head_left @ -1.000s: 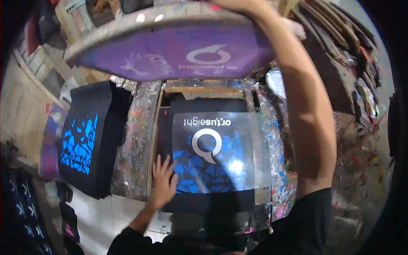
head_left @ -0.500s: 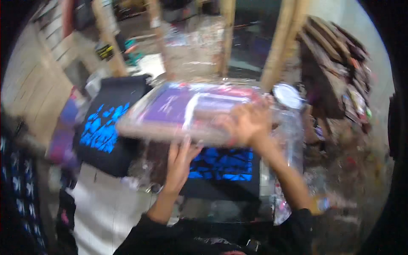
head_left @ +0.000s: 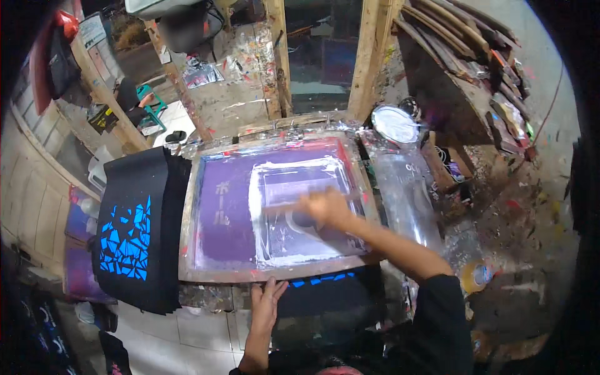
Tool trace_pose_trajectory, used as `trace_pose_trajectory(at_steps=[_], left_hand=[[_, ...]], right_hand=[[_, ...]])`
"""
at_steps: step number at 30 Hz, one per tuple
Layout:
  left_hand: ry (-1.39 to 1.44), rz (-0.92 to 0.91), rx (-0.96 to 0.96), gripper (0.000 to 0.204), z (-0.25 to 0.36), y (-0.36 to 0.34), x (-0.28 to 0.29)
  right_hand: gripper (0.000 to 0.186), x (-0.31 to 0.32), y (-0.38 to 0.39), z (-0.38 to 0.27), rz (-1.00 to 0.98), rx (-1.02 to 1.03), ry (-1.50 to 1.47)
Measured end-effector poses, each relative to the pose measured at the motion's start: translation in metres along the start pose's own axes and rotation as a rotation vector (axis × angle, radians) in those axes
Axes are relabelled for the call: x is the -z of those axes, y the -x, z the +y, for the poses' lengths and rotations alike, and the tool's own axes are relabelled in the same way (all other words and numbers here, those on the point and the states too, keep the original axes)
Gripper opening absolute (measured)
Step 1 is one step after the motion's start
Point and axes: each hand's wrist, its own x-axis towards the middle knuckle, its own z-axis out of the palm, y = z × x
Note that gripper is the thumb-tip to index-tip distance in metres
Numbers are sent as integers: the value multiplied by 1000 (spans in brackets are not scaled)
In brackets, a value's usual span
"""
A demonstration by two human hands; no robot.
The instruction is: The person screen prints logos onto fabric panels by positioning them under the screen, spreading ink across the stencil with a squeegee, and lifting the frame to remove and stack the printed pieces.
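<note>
Right hand (head_left: 326,207) wrapped round the squeegee (head_left: 281,209), right over the purple screen frame (head_left: 219,275), left hand (head_left: 265,304), fingers extended, at the frame's near edge, blue-printed black fabric (head_left: 331,301) peeking out below.

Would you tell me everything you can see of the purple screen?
The purple screen looks like mesh in a worn, paint-stained frame, seemingly wooden. White ink outlines a rectangle on its right half; pale characters stand at left. It lies over black fabric with blue shapes. The right hand holds a bar, apparently on it; the left hand seems to touch its near edge.
</note>
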Motion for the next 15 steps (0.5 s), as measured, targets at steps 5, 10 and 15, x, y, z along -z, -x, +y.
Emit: trace_pose_trajectory(at_steps=[5,10,15], left_hand=[[-247,-64,244,45,9,-8,26],[-239,-61,205,43,15,-11,16],[-230,-90,328,42,11,-13,26]], right_hand=[[49,-63,-103,78,-456,-199,-131],[53,-43,-59,28,-364,-275,-60],[29,19,4,-53,-388,-250,-53]])
